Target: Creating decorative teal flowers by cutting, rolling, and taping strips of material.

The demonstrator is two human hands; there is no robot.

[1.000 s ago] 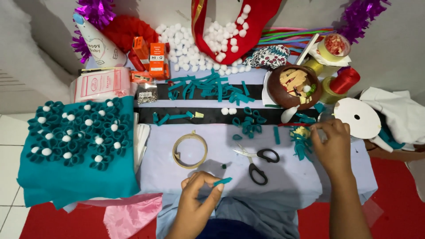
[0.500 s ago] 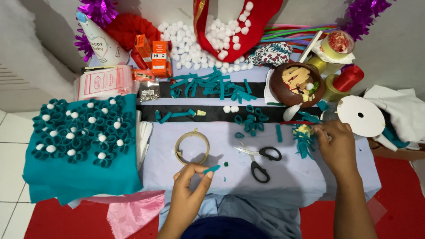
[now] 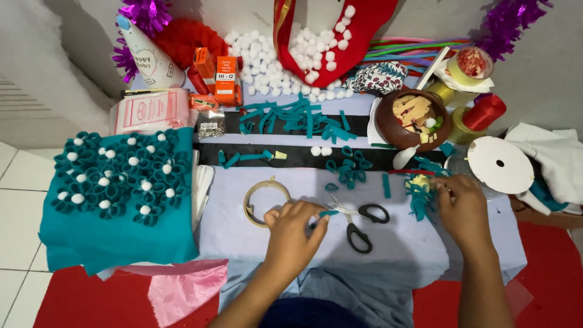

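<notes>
Near the middle of the pale surface [image 3: 388, 243], the left hand [image 3: 291, 234] pinches a small teal felt strip [image 3: 328, 214] between thumb and fingertips; the strip sticks out to the right, just beside the handle end of the black scissors [image 3: 358, 222] and almost touching their blades; the roll of tape [image 3: 266, 203] lies just to the left of this hand.

I judge the strip to be very light, soft and floppy; it will bend easily and will not slip much, because felt is a little rough; a gentle pinch at one end, as now, seems enough, and a hard squeeze would only crease it; it is not fragile.

On the right side, the right hand [image 3: 464, 209] is curled, with its fingertips closed on something at the edge of a pile of teal felt pieces [image 3: 419, 197]; what exactly it grips I cannot tell, because the fingers hide it.

The two hands are well apart, with the scissors between them; more teal loops [image 3: 347, 165] lie on the black band [image 3: 297, 157] above, and a teal cloth with felt flowers [image 3: 112, 182] lies far to the left.
</notes>
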